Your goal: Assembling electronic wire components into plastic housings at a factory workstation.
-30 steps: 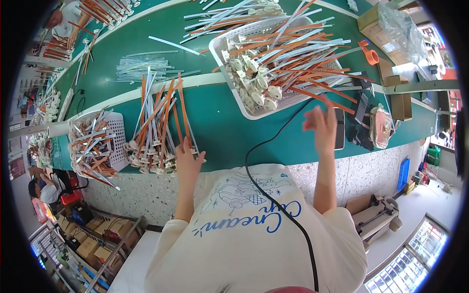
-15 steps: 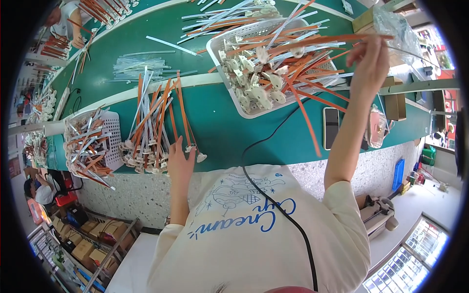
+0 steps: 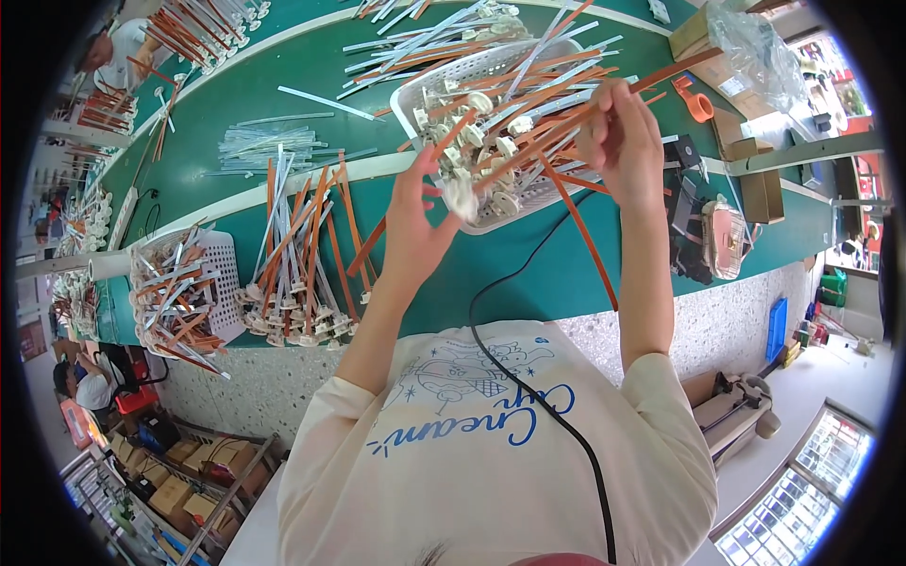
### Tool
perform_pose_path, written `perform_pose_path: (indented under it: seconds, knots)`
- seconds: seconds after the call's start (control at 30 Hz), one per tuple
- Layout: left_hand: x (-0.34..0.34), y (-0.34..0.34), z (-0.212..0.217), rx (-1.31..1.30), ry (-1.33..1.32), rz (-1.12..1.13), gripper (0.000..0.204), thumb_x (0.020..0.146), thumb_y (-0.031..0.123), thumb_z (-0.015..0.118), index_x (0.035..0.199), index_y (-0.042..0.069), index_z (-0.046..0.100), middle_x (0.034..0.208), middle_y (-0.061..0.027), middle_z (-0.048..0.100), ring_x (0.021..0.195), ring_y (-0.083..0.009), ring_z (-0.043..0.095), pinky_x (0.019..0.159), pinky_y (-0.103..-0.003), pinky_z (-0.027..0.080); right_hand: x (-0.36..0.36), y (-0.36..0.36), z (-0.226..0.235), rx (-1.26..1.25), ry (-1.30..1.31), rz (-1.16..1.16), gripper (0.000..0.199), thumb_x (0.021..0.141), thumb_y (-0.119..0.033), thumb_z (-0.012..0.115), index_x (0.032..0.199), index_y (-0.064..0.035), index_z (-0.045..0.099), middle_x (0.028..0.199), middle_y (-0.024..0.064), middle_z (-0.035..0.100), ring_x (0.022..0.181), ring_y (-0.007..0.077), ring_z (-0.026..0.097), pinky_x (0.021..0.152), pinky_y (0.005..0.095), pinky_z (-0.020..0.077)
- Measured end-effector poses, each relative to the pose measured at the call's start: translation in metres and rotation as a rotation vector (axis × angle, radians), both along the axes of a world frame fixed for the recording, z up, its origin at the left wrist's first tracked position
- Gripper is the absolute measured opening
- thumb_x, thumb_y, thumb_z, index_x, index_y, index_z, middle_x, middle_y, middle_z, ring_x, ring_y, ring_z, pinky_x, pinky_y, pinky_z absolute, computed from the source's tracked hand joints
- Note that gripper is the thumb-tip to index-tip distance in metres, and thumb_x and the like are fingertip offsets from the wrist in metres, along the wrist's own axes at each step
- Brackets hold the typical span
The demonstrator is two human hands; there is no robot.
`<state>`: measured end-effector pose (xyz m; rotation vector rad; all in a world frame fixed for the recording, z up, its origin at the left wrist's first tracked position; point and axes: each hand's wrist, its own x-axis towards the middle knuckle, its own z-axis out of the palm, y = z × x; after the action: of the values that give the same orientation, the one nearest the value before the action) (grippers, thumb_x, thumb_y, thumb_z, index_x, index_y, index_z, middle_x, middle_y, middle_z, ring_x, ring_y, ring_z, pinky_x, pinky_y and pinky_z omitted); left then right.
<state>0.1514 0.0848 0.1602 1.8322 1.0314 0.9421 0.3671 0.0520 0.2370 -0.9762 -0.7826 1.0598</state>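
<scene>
**Wired socket held between two raised hands above a green table**

Left to right: a small white basket (image 3: pixel 215 274) of orange and white leads; a loose pile of wired sockets (image 3: pixel 297 311) on the table (image 3: pixel 528 274); the left hand (image 3: pixel 412 236), fingers pinching a white socket (image 3: pixel 462 200). Its orange lead (image 3: pixel 557 123) runs up and rightward to the right hand (image 3: pixel 625 141), fingers closed on it; the left hand is nearer the socket. Behind them, a large white basket (image 3: pixel 528 203). Far right: brown cardboard boxes (image 3: pixel 755 179) and a clear plastic bag (image 3: pixel 755 47).
</scene>
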Motion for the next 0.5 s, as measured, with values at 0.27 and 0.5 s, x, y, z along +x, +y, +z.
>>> perform_pose_path:
  seconds: [0.27,0.5]
  knots:
    - [-0.015,-0.027,0.036,-0.732,-0.350,-0.670,0.028,0.086,0.013,0.044,0.112,0.003,0.048,0.081,-0.0048,0.055,0.067,-0.0099,0.048,0.056,-0.022,0.039,-0.047,-0.044,0.001,-0.141,-0.258,0.208,0.025,0.090,-0.026,0.034,0.079,-0.0039,0.041,0.050,0.0040,0.043,0.038,0.0127,0.042,0.039,0.0213,0.0328]
    - [-0.089,-0.047,0.024,-0.556,-0.152,-0.128,0.019,0.087,0.014,0.043,0.101,0.004,0.052,0.058,0.0038,0.041,0.050,-0.0029,0.037,0.045,-0.017,0.030,-0.023,-0.057,-0.045,-0.219,-1.432,0.055,0.052,0.073,-0.012,0.059,0.120,-0.0046,0.038,0.103,0.0133,0.049,0.093,0.0317,0.050,0.076,0.0362,0.0423]
